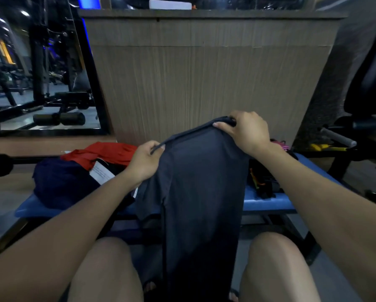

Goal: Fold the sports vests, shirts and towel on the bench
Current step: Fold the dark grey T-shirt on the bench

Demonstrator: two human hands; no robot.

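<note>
Knees: 2 bare knees [108,269] at the near edge, 1 left and 1 right, with the hanging cloth between them.
Dark grey garment [200,192]: held up by its top edge in front of the table, draping down between the knees toward the floor; whether it is a vest or a shirt cannot be told.
Left hand [144,161]: fingers curled, thumb and fingers pinching the left end of the garment's top hem.
Right hand [247,130]: fingers curled over the right end of the same hem, gripping it, higher and farther than the left hand.
Table [267,204]: blue padded top, crossing the view just beyond the knees.
Navy cloth [60,184]: bunched heap on the left part of the table.
White label [101,173]: lies just right of the navy cloth, near the left wrist.
Red garment [100,152]: crumpled on the far left of the table, behind the navy cloth.
Dark items [262,182]: small pile with orange and pink bits on the right part of the table; too dim to name.
Wood panel [204,73]: upright wall behind the table.
Mirror [38,68]: far left, showing gym machines.
</note>
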